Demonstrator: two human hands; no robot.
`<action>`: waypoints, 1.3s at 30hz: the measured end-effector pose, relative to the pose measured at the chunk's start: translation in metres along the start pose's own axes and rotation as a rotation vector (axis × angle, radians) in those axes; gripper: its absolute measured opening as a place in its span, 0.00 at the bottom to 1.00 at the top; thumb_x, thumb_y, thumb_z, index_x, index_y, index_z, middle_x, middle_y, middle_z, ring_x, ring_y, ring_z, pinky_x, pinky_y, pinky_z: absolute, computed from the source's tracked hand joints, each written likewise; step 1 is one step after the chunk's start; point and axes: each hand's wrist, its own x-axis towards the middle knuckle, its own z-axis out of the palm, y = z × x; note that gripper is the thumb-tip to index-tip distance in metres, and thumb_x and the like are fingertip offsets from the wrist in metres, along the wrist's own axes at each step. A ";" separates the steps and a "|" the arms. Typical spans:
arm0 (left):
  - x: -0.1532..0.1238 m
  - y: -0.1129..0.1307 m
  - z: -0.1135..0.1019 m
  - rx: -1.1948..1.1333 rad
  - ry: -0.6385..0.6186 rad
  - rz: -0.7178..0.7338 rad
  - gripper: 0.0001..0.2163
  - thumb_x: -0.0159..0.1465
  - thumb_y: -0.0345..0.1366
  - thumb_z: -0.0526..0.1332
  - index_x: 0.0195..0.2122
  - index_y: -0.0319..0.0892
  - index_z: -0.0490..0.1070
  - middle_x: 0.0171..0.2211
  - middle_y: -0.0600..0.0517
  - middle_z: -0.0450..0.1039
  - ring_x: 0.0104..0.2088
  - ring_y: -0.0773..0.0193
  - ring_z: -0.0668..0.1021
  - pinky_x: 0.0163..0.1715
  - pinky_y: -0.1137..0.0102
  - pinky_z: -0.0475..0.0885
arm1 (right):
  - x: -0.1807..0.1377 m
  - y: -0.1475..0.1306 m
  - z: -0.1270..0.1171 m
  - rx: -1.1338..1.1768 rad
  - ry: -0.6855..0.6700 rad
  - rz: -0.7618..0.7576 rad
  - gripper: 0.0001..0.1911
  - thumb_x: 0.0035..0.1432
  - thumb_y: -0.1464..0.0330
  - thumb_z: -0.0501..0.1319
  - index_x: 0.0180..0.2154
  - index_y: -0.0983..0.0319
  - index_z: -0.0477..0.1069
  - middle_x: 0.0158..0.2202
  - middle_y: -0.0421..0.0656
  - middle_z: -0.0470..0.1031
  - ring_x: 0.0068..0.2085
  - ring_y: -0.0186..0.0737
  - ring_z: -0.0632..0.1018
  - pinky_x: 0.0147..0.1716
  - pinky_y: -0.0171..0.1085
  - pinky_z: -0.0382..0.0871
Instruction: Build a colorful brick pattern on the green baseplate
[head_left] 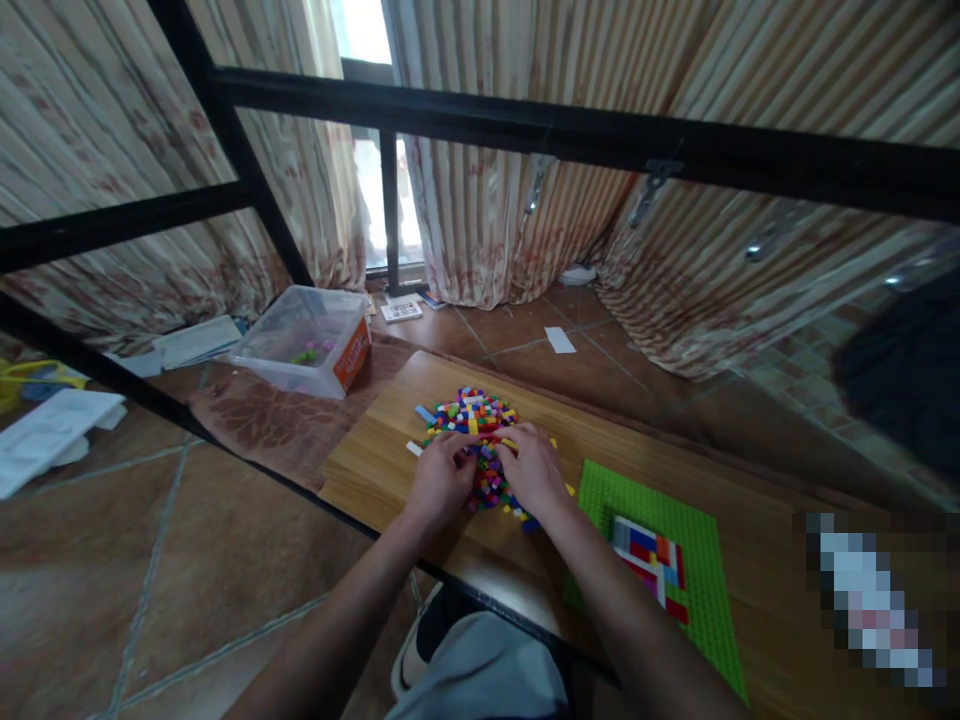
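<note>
Many small bricks (471, 415) lie heaped in one pile on the table (375, 460), near its far edge: red, blue, yellow, green, white and pink pieces mixed together, none larger than a fingertip in this view. The pile spreads from beyond the hands toward the person, and its near part is hidden under the fingers. A few strays lie at its edges, a pale one to the left and some yellow and blue ones by the right wrist.

Both hands rest on the near side of the pile, palms down, close together but not touching. The left hand (441, 478) has its fingers curled into the bricks; the right hand (531, 468) does likewise just beside it. Whether either pinches a piece I cannot tell, as the fingertips are buried among the bricks.

Right of the hands, near the right forearm, a green baseplate (697, 590) lies flat on the table, bearing a small flat patch of joined bricks (651, 562) in white, red, blue and yellow.

Beyond the table's left end, on a brown mat (262, 420) on the tiled floor, stands a clear tub (315, 345) with a few bright pieces inside. Papers (52, 430) lie further left. Striped curtains (480, 180) hang behind, and a black frame (525, 125) crosses the view
</note>
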 end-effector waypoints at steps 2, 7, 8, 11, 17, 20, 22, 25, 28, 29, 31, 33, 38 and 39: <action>-0.002 -0.002 -0.002 0.005 -0.011 0.001 0.15 0.55 0.23 0.58 0.41 0.43 0.77 0.41 0.49 0.75 0.30 0.67 0.76 0.37 0.69 0.74 | 0.004 -0.003 0.002 -0.087 -0.003 -0.064 0.12 0.58 0.70 0.57 0.41 0.59 0.78 0.43 0.47 0.74 0.46 0.46 0.71 0.47 0.42 0.64; -0.007 -0.009 -0.010 -0.026 0.100 0.015 0.15 0.57 0.22 0.57 0.42 0.42 0.75 0.43 0.48 0.74 0.41 0.63 0.77 0.44 0.67 0.73 | 0.022 -0.012 0.009 -0.207 -0.055 -0.173 0.12 0.58 0.68 0.58 0.43 0.57 0.77 0.46 0.47 0.72 0.50 0.48 0.67 0.50 0.44 0.62; -0.007 -0.011 -0.012 -0.032 0.137 0.014 0.15 0.57 0.23 0.57 0.43 0.42 0.75 0.43 0.48 0.73 0.43 0.62 0.76 0.44 0.66 0.73 | 0.026 -0.014 0.012 -0.230 -0.071 -0.182 0.13 0.58 0.68 0.58 0.44 0.57 0.76 0.47 0.48 0.71 0.50 0.48 0.66 0.51 0.45 0.62; -0.007 -0.020 -0.018 -0.048 0.228 0.001 0.14 0.60 0.25 0.56 0.45 0.42 0.73 0.45 0.47 0.72 0.44 0.62 0.76 0.44 0.67 0.74 | 0.033 -0.018 0.019 -0.276 -0.106 -0.197 0.14 0.59 0.66 0.57 0.46 0.58 0.76 0.50 0.49 0.70 0.51 0.50 0.65 0.51 0.46 0.61; -0.006 -0.036 -0.020 -0.022 0.270 -0.028 0.12 0.61 0.28 0.57 0.45 0.42 0.73 0.45 0.46 0.71 0.43 0.61 0.76 0.42 0.66 0.74 | 0.030 -0.009 0.016 -0.229 -0.138 -0.246 0.12 0.58 0.67 0.58 0.42 0.56 0.77 0.51 0.49 0.68 0.52 0.50 0.65 0.52 0.47 0.62; -0.008 -0.041 -0.017 -0.022 0.261 -0.024 0.11 0.62 0.29 0.56 0.45 0.42 0.73 0.46 0.46 0.71 0.44 0.61 0.76 0.43 0.66 0.74 | 0.026 0.002 0.009 -0.212 -0.160 -0.271 0.11 0.57 0.68 0.58 0.40 0.56 0.77 0.53 0.47 0.67 0.53 0.49 0.65 0.53 0.48 0.61; -0.009 -0.043 -0.015 -0.020 0.246 -0.026 0.11 0.63 0.29 0.56 0.45 0.42 0.73 0.47 0.46 0.71 0.44 0.61 0.76 0.44 0.66 0.74 | 0.024 0.007 0.005 -0.222 -0.172 -0.269 0.12 0.57 0.70 0.58 0.40 0.56 0.78 0.54 0.47 0.66 0.54 0.49 0.64 0.54 0.49 0.60; -0.008 -0.043 -0.015 0.026 0.233 -0.015 0.12 0.63 0.30 0.56 0.46 0.42 0.73 0.47 0.45 0.71 0.46 0.60 0.75 0.47 0.64 0.73 | 0.024 0.007 0.003 -0.235 -0.196 -0.267 0.16 0.56 0.72 0.57 0.44 0.55 0.77 0.56 0.47 0.65 0.56 0.49 0.63 0.54 0.49 0.59; -0.006 -0.041 -0.014 0.124 0.197 0.022 0.14 0.64 0.29 0.54 0.50 0.42 0.72 0.50 0.45 0.70 0.51 0.57 0.73 0.52 0.60 0.70 | 0.027 0.000 0.005 -0.246 -0.240 -0.287 0.19 0.55 0.73 0.57 0.48 0.55 0.75 0.58 0.48 0.63 0.57 0.50 0.62 0.55 0.49 0.59; -0.006 -0.041 -0.014 0.162 0.181 0.039 0.16 0.64 0.29 0.54 0.52 0.42 0.71 0.51 0.45 0.70 0.52 0.56 0.72 0.54 0.58 0.69 | 0.028 -0.002 0.006 -0.252 -0.256 -0.293 0.20 0.55 0.73 0.57 0.49 0.56 0.74 0.59 0.48 0.63 0.58 0.50 0.62 0.55 0.50 0.59; -0.006 -0.041 -0.013 0.234 0.148 0.074 0.17 0.65 0.29 0.53 0.54 0.43 0.70 0.53 0.44 0.68 0.53 0.55 0.70 0.55 0.56 0.67 | 0.031 -0.006 0.007 -0.266 -0.279 -0.301 0.18 0.56 0.71 0.58 0.48 0.56 0.74 0.60 0.48 0.62 0.58 0.50 0.62 0.55 0.50 0.58; -0.006 -0.041 -0.012 0.282 0.129 0.101 0.17 0.65 0.28 0.53 0.54 0.44 0.70 0.54 0.45 0.68 0.54 0.54 0.70 0.55 0.55 0.67 | 0.032 -0.007 0.009 -0.275 -0.286 -0.305 0.15 0.57 0.67 0.59 0.47 0.57 0.74 0.60 0.48 0.62 0.58 0.51 0.62 0.54 0.50 0.59; -0.007 -0.041 -0.012 0.240 0.145 0.096 0.14 0.64 0.28 0.54 0.47 0.44 0.72 0.53 0.46 0.69 0.52 0.55 0.71 0.54 0.57 0.68 | 0.029 -0.001 0.010 -0.293 -0.266 -0.326 0.07 0.58 0.64 0.61 0.38 0.57 0.75 0.58 0.48 0.64 0.58 0.51 0.62 0.53 0.50 0.60; -0.007 -0.040 -0.013 0.217 0.155 0.088 0.12 0.64 0.28 0.54 0.45 0.44 0.73 0.51 0.46 0.70 0.52 0.56 0.71 0.53 0.58 0.69 | 0.028 0.000 0.010 -0.297 -0.261 -0.334 0.06 0.58 0.65 0.61 0.36 0.58 0.75 0.58 0.48 0.64 0.58 0.51 0.62 0.53 0.50 0.60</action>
